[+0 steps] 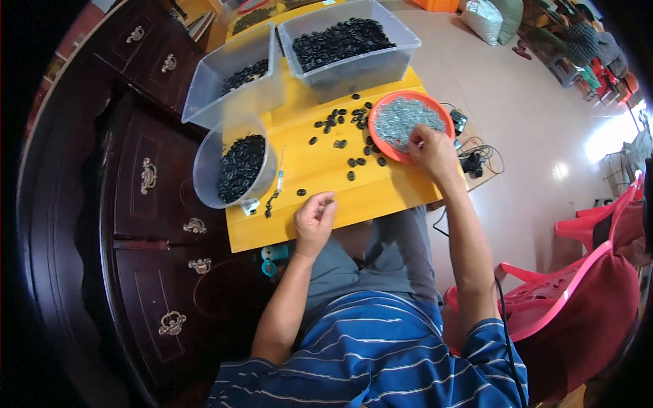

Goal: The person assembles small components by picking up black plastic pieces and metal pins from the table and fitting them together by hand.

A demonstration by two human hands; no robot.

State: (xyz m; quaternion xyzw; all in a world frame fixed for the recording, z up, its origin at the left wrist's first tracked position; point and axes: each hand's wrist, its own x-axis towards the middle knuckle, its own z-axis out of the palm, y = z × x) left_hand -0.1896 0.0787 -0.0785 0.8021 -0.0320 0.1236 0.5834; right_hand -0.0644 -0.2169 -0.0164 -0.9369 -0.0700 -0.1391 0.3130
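My left hand (313, 223) hovers at the near edge of the yellow table, its fingers curled together. What it holds, if anything, is too small to make out; a dark spot shows near the fingertips. My right hand (434, 155) reaches over the near rim of a round orange-red bowl (449, 131), thumb and fingers pinched. Thin silvery metal pieces (401, 117) fill the bowl; whatever lies between those fingertips is hidden. Several small black oval pieces (330, 121) lie loose on the yellow tabletop (306, 156), and one black oval piece (301, 192) sits near my left hand.
Two clear plastic bins (354, 83) (204, 95) and a round clear tub (204, 170) hold black pieces. Beside the tub lies a slim syringe-like tube (280, 173). Dark drawers (146, 177) flank the left; cables (483, 153) and a pink chair (544, 302) are at right.
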